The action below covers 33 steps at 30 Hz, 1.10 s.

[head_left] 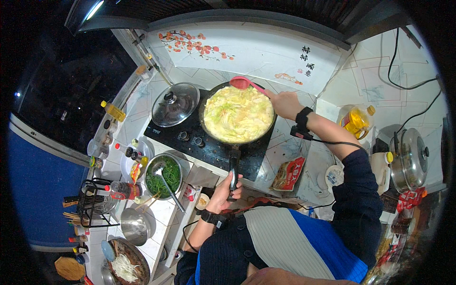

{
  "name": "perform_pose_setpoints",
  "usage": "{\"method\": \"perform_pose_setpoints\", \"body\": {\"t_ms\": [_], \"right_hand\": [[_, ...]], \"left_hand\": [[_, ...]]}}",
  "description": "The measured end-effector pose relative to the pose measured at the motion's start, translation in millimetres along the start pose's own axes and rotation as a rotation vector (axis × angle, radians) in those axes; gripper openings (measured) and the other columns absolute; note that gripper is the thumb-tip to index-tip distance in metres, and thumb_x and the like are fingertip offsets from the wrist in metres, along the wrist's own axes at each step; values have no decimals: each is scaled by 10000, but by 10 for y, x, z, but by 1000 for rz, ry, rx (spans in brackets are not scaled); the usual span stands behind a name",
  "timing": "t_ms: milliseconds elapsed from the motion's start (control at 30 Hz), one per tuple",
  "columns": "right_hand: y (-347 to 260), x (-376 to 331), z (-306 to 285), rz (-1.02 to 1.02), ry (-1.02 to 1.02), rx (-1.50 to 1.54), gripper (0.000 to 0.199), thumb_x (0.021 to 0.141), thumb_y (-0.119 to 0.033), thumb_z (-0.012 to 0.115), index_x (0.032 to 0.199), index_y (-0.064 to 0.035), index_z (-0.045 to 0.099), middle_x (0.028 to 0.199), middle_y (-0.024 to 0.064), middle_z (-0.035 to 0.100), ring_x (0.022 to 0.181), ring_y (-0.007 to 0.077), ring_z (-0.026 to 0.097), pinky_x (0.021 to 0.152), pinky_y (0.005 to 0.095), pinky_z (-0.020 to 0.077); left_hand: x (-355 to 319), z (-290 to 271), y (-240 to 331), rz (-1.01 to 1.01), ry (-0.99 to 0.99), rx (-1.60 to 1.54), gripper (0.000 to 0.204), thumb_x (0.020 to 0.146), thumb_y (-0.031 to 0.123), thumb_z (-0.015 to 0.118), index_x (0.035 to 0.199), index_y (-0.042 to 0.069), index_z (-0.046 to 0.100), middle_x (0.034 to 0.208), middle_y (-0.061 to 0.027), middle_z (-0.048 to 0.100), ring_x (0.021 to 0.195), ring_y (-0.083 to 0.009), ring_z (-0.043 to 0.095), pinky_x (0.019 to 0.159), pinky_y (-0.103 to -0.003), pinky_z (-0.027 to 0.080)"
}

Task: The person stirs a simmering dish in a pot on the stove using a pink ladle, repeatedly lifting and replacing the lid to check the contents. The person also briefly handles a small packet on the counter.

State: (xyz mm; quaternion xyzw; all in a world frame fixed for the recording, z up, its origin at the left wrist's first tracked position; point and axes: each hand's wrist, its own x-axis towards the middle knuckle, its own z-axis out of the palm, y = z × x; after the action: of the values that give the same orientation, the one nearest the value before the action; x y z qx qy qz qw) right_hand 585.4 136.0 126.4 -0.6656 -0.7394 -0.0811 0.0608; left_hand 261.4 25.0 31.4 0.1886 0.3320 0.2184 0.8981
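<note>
A dark frying pan (234,147) full of pale yellow-green shredded cabbage in liquid (237,116) stands on the black gas stove (183,141). My left hand (227,194) is closed around the pan's black handle (234,166), at the near side. Over the pan's far right, my right hand (284,103) grips a red ladle (240,83). The ladle's bowl is at the far rim, above the cabbage; whether it touches the pan I cannot tell. Left of the pan, a glass lid (175,105) with a black knob lies on the stove.
A steel bowl of cooked greens (162,183) holds a skimmer (171,189) at the left. Behind it stand bottles on a plate. Right of the stove are a red food packet (288,174), an oil jug (357,121) and a steel pot (411,159). A cable trails from my right wrist.
</note>
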Motion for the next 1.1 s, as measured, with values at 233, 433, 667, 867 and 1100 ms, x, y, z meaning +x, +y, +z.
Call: {"method": "perform_pose_setpoints", "body": {"t_ms": [233,433,667,867,1100], "right_hand": [[-26,221,681,-26,62,-25,397,815,-125,455,1211,-107,468,609,104,588,523,250,591,462,402,431],[-3,374,703,86,-543,989,474,865,-192,485,1328,-121,412,518,-12,408,367,98,369,340,248,283],[-182,114,167,70,-385,945,398,890,-214,413,1283,-165,457,543,79,481,389,210,453,373,344,350],[-370,-319,-264,-203,-191,211,442,841,-147,440,1277,-214,430,643,169,570,619,345,582,541,466,430],[-402,-699,-664,-244,-210,-149,548,790,-93,491,1320,-189,394,633,88,570,557,282,576,492,422,422]], "left_hand": [[-26,28,4,20,-31,-8,414,951,407,402,1107,28,461,733,-7,429,559,-87,356,475,-213,298],[-31,52,13,8,-19,-8,409,950,407,405,1106,32,463,737,-9,429,561,-85,356,474,-207,302],[-38,85,20,0,26,-9,403,951,406,399,1087,38,491,720,10,428,544,-67,335,464,-195,279],[-28,51,15,-13,12,-21,398,955,399,395,1091,35,479,732,-1,431,559,-77,350,468,-200,289],[-29,43,31,-14,-17,-23,393,958,395,390,1088,31,463,749,-12,435,569,-89,373,480,-209,311]]}}
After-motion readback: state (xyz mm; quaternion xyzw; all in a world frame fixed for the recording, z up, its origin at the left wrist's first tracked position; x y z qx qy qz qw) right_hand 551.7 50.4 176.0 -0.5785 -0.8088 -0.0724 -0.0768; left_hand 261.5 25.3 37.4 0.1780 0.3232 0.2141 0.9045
